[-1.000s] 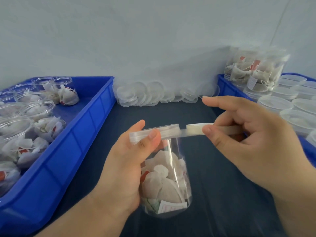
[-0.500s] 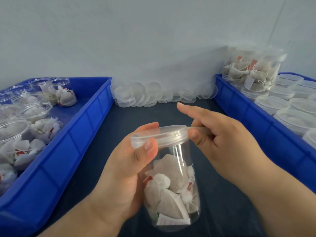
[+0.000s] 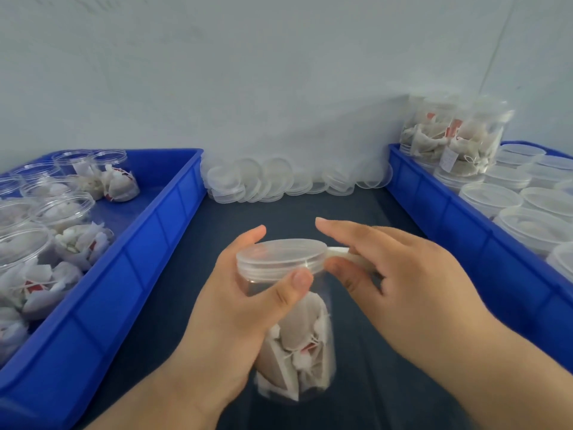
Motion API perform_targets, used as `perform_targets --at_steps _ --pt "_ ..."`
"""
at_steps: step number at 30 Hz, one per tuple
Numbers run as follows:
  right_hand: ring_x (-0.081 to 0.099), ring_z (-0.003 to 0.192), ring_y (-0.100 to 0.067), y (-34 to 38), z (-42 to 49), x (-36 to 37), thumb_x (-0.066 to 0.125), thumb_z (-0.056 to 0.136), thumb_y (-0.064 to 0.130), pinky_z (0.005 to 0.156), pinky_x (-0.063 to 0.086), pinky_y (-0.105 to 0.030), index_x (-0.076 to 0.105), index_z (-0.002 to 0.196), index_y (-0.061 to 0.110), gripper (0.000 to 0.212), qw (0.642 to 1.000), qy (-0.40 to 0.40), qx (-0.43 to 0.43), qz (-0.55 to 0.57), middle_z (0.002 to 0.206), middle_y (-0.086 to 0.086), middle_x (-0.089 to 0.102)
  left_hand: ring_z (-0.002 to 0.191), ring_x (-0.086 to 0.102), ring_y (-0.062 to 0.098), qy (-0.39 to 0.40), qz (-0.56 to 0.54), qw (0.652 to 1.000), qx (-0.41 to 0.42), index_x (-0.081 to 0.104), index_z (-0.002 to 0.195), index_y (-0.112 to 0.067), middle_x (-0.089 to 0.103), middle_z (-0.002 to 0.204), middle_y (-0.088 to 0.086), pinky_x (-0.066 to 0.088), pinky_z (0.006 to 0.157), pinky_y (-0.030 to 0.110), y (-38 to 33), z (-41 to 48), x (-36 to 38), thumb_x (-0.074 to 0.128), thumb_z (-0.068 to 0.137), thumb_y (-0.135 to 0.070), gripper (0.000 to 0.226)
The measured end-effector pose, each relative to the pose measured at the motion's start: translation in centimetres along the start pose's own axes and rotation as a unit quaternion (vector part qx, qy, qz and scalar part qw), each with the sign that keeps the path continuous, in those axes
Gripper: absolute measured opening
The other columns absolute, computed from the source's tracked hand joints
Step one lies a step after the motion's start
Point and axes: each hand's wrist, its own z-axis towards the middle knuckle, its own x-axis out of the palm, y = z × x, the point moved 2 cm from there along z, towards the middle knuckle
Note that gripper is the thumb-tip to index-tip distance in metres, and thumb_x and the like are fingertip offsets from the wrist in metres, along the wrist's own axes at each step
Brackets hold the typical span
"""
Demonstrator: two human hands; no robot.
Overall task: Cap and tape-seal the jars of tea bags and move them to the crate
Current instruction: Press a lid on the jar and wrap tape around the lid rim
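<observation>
A clear jar of tea bags (image 3: pixel 297 352) with a translucent cap (image 3: pixel 280 255) is held upright above the dark table. My left hand (image 3: pixel 235 308) grips it just under the cap, thumb on the cap's front edge. My right hand (image 3: pixel 403 283) holds a small roll of tape (image 3: pixel 347 255) pinched against the cap's right side, index finger stretched out over the lid. The blue crate on the right (image 3: pixel 465 231) holds capped jars. The blue crate on the left (image 3: pixel 130 271) holds open jars of tea bags.
Loose clear caps (image 3: pixel 279 181) lie in a row along the back wall between the two crates. Two capped jars (image 3: pixel 452 135) are stacked on top at the right crate's far corner. Dark table surface (image 3: pixel 310 212) lies between the crates.
My right hand has brought the tape roll from stretched out at the right in against the cap's rim. The jar has turned a little in my left hand.
</observation>
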Motion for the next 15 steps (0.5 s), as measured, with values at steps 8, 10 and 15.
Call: perform_targets --at_steps 8,10,15 --pt "0.053 0.056 -0.004 -2.1 0.3 -2.6 0.057 0.092 0.049 0.052 0.040 -0.006 0.046 0.130 0.057 0.040 0.975 0.046 0.014 0.217 0.081 0.012 0.068 0.101 0.075 0.018 -0.028 -0.095 0.994 -0.050 0.068 0.121 -0.027 0.078 0.106 0.001 0.055 0.087 0.044 0.2 0.3 -0.6 0.085 0.045 -0.053 0.083" --pt "0.054 0.058 -0.008 -2.0 0.3 -2.3 0.060 0.090 0.050 0.053 0.042 -0.009 0.048 0.129 0.057 0.042 0.973 0.034 0.020 0.226 0.081 0.009 0.068 0.100 0.075 0.020 -0.031 -0.112 0.992 -0.049 0.069 0.121 -0.025 0.078 0.105 0.004 0.055 0.085 0.044 0.1 0.1 -0.5 0.089 0.043 -0.052 0.085" --pt "0.056 0.064 -0.013 -1.8 0.5 -1.1 0.054 0.080 0.054 0.057 0.043 -0.009 0.050 0.127 0.059 0.048 0.975 0.045 0.033 0.215 0.082 0.013 0.066 0.115 0.069 0.031 0.018 -0.124 0.992 -0.025 0.064 0.127 -0.029 0.073 0.121 0.010 0.051 0.097 0.051 -0.2 -0.2 -0.5 0.098 0.029 -0.062 0.109"
